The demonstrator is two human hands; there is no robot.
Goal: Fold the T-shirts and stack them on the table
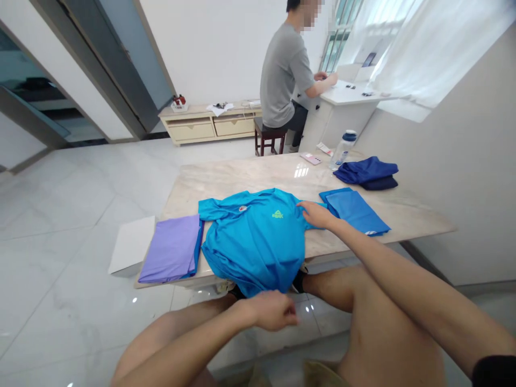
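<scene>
Turquoise T-shirt — right hand on shoulder, left hand near hem

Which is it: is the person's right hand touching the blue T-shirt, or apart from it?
Touching. The head view shows the right hand resting flat on the blue T-shirt, with no gap between its fingers and the cloth.

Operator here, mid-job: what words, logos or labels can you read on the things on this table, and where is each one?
Blue T-shirt, chest logo: "PEAK", it seems; slightly blurred.
Red badge on the shirt: too small to read.
White tag on folded blue cloth: too small to read.
Packet beside water bottle: too blurred to read.
</scene>
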